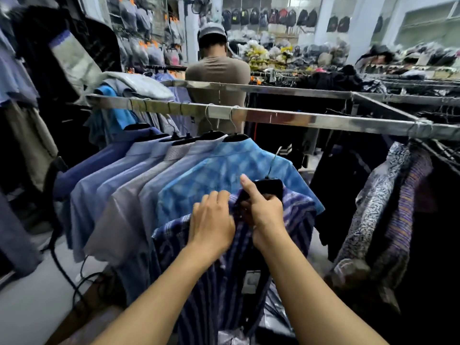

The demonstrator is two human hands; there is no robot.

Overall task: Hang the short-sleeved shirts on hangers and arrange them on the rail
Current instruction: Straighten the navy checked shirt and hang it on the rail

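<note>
Gripping a dark blue striped shirt [219, 282] at its collar, both hands work close together below the rail [323, 120]. The left hand [211, 220] has its fingers curled into the woven cloth at the left of the collar. The right hand [263, 207] is closed round the neck of a black, broad-shouldered hanger [271, 186] with the thumb standing straight up. The hanger's thin wire hook [273, 158] rises free, well short of the rail. The shirt's narrow lighter stripes run lengthwise, and its short sleeves spread to either side. It hangs in front of a light blue checked shirt [224, 170].

The rail is a square-section bar of shiny metal running across the view, joined to a second bar behind it by a cross-piece at the right. The checked shirt is the last in a row of shirts [129, 175] that hang from the rail on black hangers with wire hooks. They are packed shoulder to shoulder in plain blues, pale blue and grey. Further right, well apart from these, hang patterned shirts [373, 195], one mottled grey-white and one finely striped in purple.

Behind the rail a person [219, 73] in a brown tee and a cap stands with their back to the camera. Backpacks [273, 16] line the far wall. A black cable [62, 265] trails over the pale floor at lower left.
</note>
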